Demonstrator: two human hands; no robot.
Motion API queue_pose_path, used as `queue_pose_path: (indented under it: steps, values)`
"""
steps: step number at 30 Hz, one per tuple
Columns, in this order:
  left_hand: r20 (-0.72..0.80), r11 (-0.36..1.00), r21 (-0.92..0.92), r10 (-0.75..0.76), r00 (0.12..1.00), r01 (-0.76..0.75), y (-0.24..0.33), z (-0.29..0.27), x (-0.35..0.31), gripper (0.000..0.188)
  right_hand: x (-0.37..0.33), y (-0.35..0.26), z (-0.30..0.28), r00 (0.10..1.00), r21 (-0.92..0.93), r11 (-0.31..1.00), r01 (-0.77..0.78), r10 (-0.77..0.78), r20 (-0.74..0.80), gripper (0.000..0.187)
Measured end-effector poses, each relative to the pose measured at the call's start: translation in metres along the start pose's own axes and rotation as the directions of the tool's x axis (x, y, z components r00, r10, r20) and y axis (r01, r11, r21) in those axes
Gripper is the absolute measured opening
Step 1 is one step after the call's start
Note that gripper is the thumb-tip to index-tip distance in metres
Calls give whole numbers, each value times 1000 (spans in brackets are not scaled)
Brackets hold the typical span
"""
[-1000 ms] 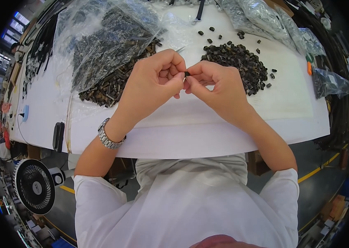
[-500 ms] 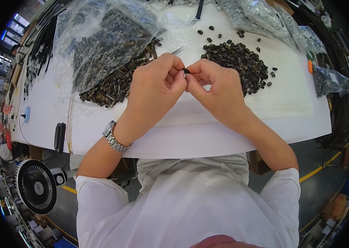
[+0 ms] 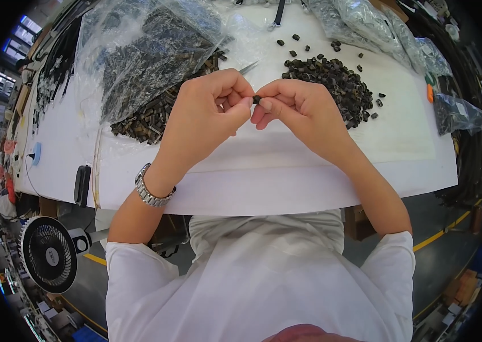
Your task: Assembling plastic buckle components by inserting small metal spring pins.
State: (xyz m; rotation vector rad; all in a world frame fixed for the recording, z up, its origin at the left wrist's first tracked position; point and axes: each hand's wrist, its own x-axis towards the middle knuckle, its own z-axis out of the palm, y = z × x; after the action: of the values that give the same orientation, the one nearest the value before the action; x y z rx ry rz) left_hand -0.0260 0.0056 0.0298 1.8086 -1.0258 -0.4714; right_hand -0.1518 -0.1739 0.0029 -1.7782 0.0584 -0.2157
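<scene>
In front of me, above the white table, both hands meet at the fingertips around one small black part (image 3: 256, 99). My left hand (image 3: 209, 111), a metal watch on its wrist, pinches the part's left side between thumb and index finger. On the other side my right hand (image 3: 308, 114) grips it the same way, its lower fingers curled beneath. The fingertips cover most of the part. Behind my left hand lies a heap of short dark brown pieces (image 3: 141, 122). A heap of small black ring-like parts (image 3: 350, 94) spreads behind my right hand.
A clear plastic bag (image 3: 155, 48) covers much of the left heap. A pointed metal tip (image 3: 249, 67) shows beyond my left hand. More plastic bags (image 3: 366, 23) line the far right edge. A black case (image 3: 82, 186) and a fan (image 3: 51, 256) are at left.
Both hands still hold the small black part. My left hand and wrist have shifted slightly left, and the right-hand fingers have changed their hold, with lower fingers now showing under the thumb.
</scene>
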Motion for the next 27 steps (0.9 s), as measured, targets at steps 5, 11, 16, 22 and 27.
queue_pose_path:
  steps: [5,11,16,22,27]
  values:
    - [-102,939,217,294,950,-267,-14,7,0,5,0,-1,7,996,-44,997,65,-67,-56,17]
    - [12,994,-101,51,999,-49,-7,0,6,7,1,1,7,980,-112,980,168,-178,-89,18]
    - [219,796,-573,-78,973,193,-10,-5,12,11,3,3,-1,994,228,967,110,-105,-32,20]
    - [-4,911,-401,107,994,-99,-14,8,12,8,3,-1,0,995,346,933,96,-90,-34,22]
    - [-76,941,-99,316,946,-322,-25,11,14,7,4,6,1,999,504,864,-9,34,-41,26]
